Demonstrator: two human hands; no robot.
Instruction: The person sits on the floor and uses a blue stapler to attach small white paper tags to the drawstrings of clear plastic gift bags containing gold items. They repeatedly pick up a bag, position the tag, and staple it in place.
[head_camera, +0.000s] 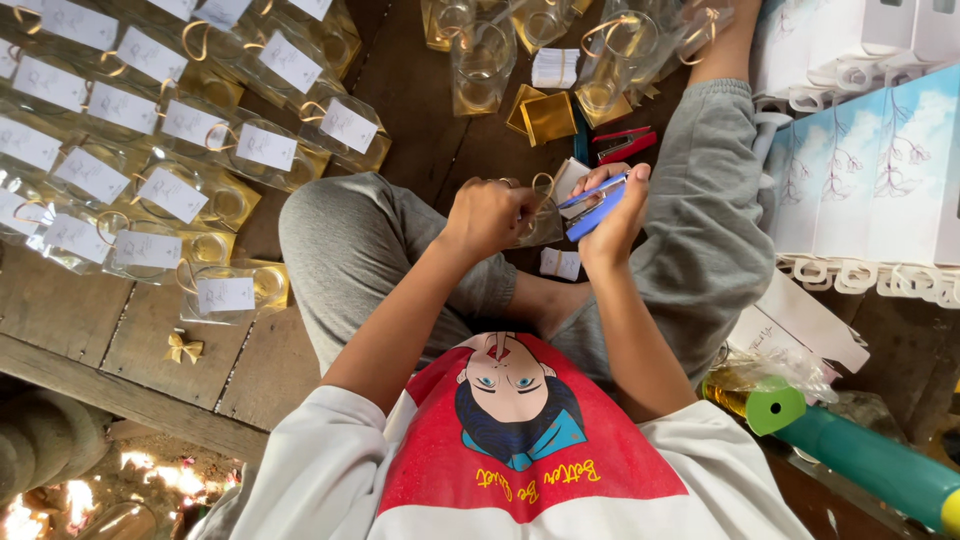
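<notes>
Above the person's lap, the left hand (487, 213) grips a small clear bag (540, 222) with a gold handle; the right hand (615, 215) closes on a blue stapler (596, 210), seemingly pressed to a white tag. Tagged bags (150, 190) crowd the wooden floor's (150, 350) left side; a red stapler (625, 143) lies beyond.

Blue stapler (592, 208), red stapler (624, 144)
</notes>
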